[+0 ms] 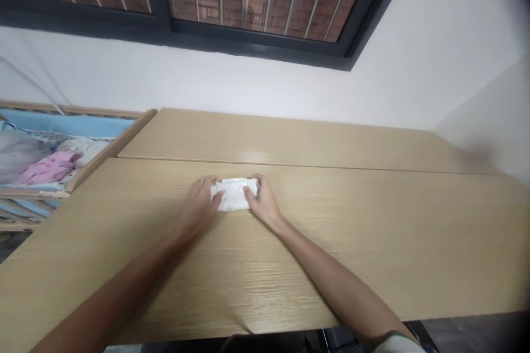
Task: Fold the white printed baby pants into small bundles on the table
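Observation:
A small white folded bundle with faint printed marks lies at the middle of the wooden tabletop; it looks like cloth, though its exact kind cannot be made out. My left hand grips its left end, thumb on top and fingers curled round the far edge. At the opposite end my right hand holds it the same way, thumb pressed on the upper face. Both forearms reach in from the near edge.
The light wood tabletop has a seam running across it near the back. To the left stands a wooden crib with blue lining, a pink cloth and a translucent bag. Behind are a white wall and a dark-framed window.

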